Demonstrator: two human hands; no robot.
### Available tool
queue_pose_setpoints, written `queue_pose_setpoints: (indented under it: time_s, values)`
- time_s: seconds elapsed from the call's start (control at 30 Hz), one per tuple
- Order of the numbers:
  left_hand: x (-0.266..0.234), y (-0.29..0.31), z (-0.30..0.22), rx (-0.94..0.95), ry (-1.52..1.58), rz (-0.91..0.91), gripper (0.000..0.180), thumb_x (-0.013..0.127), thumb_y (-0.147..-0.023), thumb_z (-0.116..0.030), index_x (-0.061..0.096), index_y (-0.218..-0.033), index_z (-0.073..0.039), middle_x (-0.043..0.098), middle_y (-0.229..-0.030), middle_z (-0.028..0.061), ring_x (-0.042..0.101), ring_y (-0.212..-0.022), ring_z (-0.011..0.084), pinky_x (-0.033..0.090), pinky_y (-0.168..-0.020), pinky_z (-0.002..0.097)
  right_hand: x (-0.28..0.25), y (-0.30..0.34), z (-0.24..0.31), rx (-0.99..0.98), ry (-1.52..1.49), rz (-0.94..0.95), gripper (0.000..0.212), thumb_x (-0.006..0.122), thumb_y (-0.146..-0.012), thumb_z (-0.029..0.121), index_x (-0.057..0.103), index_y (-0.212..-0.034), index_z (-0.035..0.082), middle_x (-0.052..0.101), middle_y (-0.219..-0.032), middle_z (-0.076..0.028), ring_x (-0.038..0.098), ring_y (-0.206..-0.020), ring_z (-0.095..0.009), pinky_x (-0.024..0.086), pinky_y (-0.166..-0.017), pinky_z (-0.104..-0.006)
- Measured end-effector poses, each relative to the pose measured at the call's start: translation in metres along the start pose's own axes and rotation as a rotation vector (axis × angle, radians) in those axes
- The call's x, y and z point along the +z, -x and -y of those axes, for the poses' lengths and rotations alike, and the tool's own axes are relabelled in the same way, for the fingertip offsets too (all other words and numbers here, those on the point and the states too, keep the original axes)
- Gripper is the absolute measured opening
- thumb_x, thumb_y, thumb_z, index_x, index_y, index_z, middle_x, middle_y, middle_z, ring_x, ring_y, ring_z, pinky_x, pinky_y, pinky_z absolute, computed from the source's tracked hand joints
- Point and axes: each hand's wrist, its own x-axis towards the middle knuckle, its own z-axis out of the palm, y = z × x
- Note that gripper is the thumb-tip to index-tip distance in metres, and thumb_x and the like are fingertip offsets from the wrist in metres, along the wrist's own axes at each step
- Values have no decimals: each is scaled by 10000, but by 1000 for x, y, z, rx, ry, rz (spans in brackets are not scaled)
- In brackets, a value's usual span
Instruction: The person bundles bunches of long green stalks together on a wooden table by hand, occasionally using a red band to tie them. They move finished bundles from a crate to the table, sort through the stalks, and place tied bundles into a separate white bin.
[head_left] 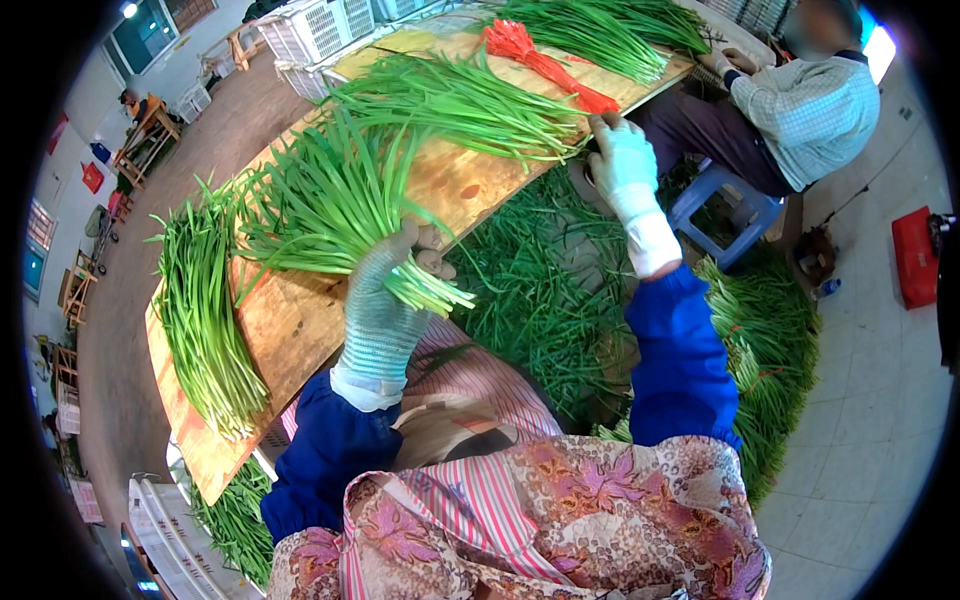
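Note:
My left hand (385, 310), in a pale striped knit glove, grips a bunch of garlic chives (335, 215) near its pale stalk ends. The green leaves fan out over the wooden board (465, 190). At the board's edge my right hand (625, 165), in a light glove with dark fingertips, is next to the cut ends of a loose pile of garlic chives (460, 105). Its fingers are bent and the thumb stands apart, with nothing plainly held. Just beyond it lies a bundle of red ties (550, 68). Another row of chives (205, 310) rests on the board's left end.
A person (800, 110) sits at right by a blue stool (725, 210), handling more chives. Loose leaves (540, 290) litter the floor below the board. Tied bunches (765, 360) stand at my right. White crates (315, 35) are stacked behind the board; a red container (912, 258) is far right.

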Motion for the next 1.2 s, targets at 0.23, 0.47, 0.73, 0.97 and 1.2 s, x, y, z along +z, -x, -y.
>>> queue_pose_setpoints:
  time_s: [0.23,0.47,0.73,0.97,1.2]
  values:
    - [-17,12,14,-51,-129,-127,284,617,-803,-162,520,-1018,-3,594,-857,107,609,-635,186,555,-573,342,-23,26,21,144,-635,470,107,640,-737,141,616,-783,46,617,-836,-117,590,-758,-281,465,-652,-368]
    - [-29,10,63,-216,5,-204,225,627,-805,-139,590,-967,12,616,-806,86,593,-691,210,498,-612,332,-74,79,101,-251,-885,237,173,684,-696,132,588,-816,53,581,-764,-112,573,-736,-322,466,-636,-391]
    - [-40,4,68,-222,-115,-269,157,621,-779,-44,603,-932,-11,624,-812,76,613,-707,206,523,-620,343,-62,91,112,163,-1105,584,287,680,-745,195,620,-937,-9,612,-869,-150,611,-811,-275,482,-711,-333]
    - [-37,7,70,-168,-91,-234,189,621,-776,-53,601,-950,18,631,-847,97,627,-714,215,536,-631,337,-45,94,147,796,-1715,402,194,609,-816,152,595,-940,4,615,-822,-41,532,-730,-90,444,-657,-254]
    - [-29,2,56,-148,-61,-160,350,639,-766,-117,562,-1027,102,622,-903,165,628,-807,262,537,-751,358,-38,127,80,827,-2115,248,130,590,-854,172,531,-895,64,592,-822,-72,544,-674,-139,443,-585,-251]
